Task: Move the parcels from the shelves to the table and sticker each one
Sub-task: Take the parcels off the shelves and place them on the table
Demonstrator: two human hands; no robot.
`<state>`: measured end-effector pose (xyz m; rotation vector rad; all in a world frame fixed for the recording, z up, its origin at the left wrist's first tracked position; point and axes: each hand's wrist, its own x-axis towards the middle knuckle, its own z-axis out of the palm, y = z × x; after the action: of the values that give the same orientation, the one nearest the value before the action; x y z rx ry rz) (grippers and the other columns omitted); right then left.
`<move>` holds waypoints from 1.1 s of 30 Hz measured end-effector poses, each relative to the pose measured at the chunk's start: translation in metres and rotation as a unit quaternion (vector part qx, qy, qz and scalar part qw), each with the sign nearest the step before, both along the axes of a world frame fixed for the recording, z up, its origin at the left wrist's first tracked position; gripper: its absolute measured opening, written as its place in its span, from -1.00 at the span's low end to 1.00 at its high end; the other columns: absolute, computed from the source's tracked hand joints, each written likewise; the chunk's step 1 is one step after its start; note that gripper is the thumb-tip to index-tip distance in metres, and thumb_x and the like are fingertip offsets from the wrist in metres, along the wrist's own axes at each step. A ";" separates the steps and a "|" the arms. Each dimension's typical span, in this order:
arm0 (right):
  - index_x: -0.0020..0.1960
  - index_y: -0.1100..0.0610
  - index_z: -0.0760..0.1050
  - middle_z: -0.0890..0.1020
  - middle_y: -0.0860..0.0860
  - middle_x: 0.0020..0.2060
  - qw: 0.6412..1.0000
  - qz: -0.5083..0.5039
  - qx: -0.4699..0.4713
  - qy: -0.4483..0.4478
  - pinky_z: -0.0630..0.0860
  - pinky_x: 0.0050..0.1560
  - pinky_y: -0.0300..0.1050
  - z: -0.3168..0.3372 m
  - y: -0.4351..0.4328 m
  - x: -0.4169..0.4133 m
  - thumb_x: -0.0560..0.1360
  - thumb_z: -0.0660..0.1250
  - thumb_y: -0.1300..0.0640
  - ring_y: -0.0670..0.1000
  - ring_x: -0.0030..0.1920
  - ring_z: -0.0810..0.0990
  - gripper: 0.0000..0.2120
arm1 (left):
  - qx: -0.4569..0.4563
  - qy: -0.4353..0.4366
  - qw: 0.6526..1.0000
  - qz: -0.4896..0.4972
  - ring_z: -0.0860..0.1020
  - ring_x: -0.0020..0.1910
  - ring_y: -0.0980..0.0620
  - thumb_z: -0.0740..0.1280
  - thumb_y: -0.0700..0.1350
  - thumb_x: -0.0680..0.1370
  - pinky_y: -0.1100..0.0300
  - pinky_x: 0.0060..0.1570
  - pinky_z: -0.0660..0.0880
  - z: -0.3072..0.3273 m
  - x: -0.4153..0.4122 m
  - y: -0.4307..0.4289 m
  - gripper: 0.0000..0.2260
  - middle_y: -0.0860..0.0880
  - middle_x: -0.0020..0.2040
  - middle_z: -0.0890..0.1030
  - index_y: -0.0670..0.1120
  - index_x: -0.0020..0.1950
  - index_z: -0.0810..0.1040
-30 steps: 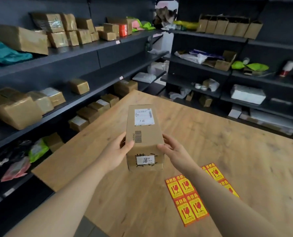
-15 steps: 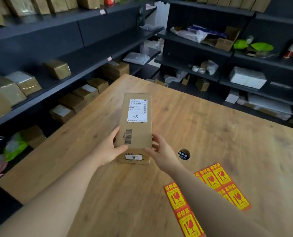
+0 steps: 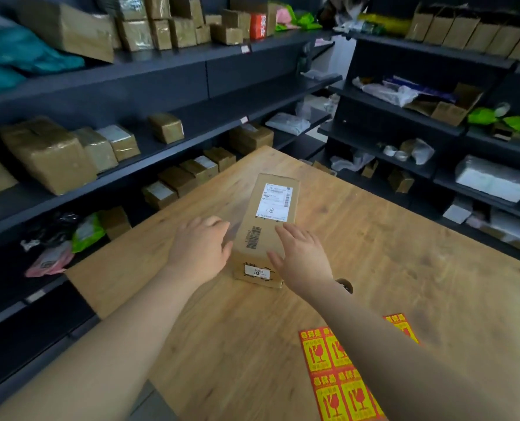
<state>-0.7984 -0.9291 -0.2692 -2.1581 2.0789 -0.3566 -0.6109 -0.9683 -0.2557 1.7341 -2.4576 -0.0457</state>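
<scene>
Cardboard box lies flat on the desk, near the middle and toward the left edge, long side pointing away from the person. White shipping label faces up on the far half, barcode on the near half.

Left hand is at the box's left side, fingers loose and a bit blurred. Right hand is at its near right corner, fingers straight and spread. Neither hand is wrapped round the box. Both look open and hold nothing; can't tell if fingertips touch the cardboard.

Red-and-yellow sticker sheet lies on the desk near the person, on the right, partly under the right forearm and well apart from the box. Dark shelves on the left and at the back hold many more parcels.

Step in hand, by judgement: box is set down, sticker comes next. To do it well:
- Peel one sticker off the sheet with the right hand.
- Steady the box with the left so it doesn't slide.
- Put the sticker on bare cardboard, not over the label or barcode.
- Press it flat from one edge so the corners don't lift.
</scene>
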 end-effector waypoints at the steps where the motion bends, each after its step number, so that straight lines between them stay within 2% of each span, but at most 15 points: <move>1: 0.48 0.06 0.24 0.34 -0.01 0.46 1.000 0.018 -0.014 0.007 0.03 0.49 -0.08 0.008 0.002 0.007 0.62 0.15 -0.08 0.00 0.48 0.24 -0.52 | -0.014 -0.001 1.000 0.011 0.38 0.36 -0.02 0.16 0.08 0.62 0.01 0.35 0.33 0.009 0.007 0.009 -0.58 0.03 0.42 0.39 0.02 0.47 0.32; 4: 0.43 0.06 0.31 0.40 -0.01 0.42 0.996 0.075 -0.045 0.027 0.04 0.50 -0.05 0.033 0.009 0.034 0.62 0.13 -0.09 0.02 0.46 0.26 -0.57 | -0.058 -0.001 0.997 0.051 0.37 0.38 -0.01 0.14 0.09 0.62 0.00 0.41 0.28 0.032 0.033 0.037 -0.58 0.03 0.41 0.41 0.03 0.47 0.33; 8: 0.43 0.08 0.34 0.41 0.00 0.41 0.983 0.165 -0.079 0.012 0.06 0.48 -0.09 0.073 0.024 0.088 0.63 0.14 -0.08 0.01 0.45 0.29 -0.57 | -0.085 -0.007 0.988 0.126 0.39 0.34 -0.03 0.16 0.11 0.60 0.03 0.36 0.29 0.060 0.088 0.084 -0.58 0.02 0.36 0.46 0.01 0.43 0.38; 15: 0.44 0.09 0.37 0.46 0.01 0.38 0.934 0.329 -0.142 -0.016 0.11 0.50 -0.05 0.119 0.070 0.236 0.60 0.21 -0.07 -0.01 0.43 0.34 -0.54 | -0.131 0.004 0.945 0.298 0.47 0.25 -0.06 0.22 0.11 0.57 0.03 0.24 0.33 0.106 0.208 0.196 -0.59 -0.02 0.26 0.55 -0.02 0.37 0.45; 19: 0.35 0.12 0.46 0.57 0.02 0.25 0.888 0.428 -0.164 -0.031 0.22 0.45 -0.04 0.138 0.118 0.341 0.57 0.26 -0.06 0.02 0.32 0.46 -0.58 | -0.146 -0.009 0.900 0.412 0.48 0.21 -0.05 0.20 0.14 0.57 0.05 0.21 0.36 0.125 0.293 0.281 -0.59 0.01 0.22 0.57 0.01 0.36 0.44; 22: 0.39 0.11 0.42 0.55 0.00 0.28 0.860 0.478 -0.171 -0.045 0.19 0.47 -0.03 0.148 0.155 0.411 0.58 0.22 -0.09 0.01 0.33 0.44 -0.55 | -0.151 -0.036 0.870 0.469 0.48 0.21 -0.04 0.19 0.16 0.57 0.06 0.23 0.37 0.136 0.346 0.342 -0.61 0.03 0.22 0.56 0.02 0.32 0.48; 28: 0.39 0.10 0.41 0.53 0.02 0.30 0.774 0.603 -0.167 -0.096 0.08 0.47 -0.07 0.175 0.281 0.564 0.61 0.18 -0.08 0.03 0.37 0.39 -0.58 | -0.163 -0.079 0.780 0.599 0.47 0.24 -0.05 0.17 0.16 0.57 0.07 0.24 0.35 0.163 0.451 0.500 -0.59 0.04 0.25 0.55 0.03 0.36 0.45; 33: 0.42 0.11 0.40 0.51 0.01 0.34 0.694 0.687 -0.161 -0.144 0.09 0.49 -0.04 0.188 0.379 0.657 0.61 0.20 -0.08 0.03 0.39 0.39 -0.55 | -0.161 -0.102 0.701 0.687 0.45 0.27 -0.04 0.15 0.16 0.58 0.06 0.26 0.33 0.181 0.494 0.615 -0.60 0.05 0.28 0.52 0.04 0.37 0.42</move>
<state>-0.1415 -0.5496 -0.0816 -2.8270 -0.1220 -0.7442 -0.1168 -0.3534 -0.0743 2.8764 -0.5580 0.6800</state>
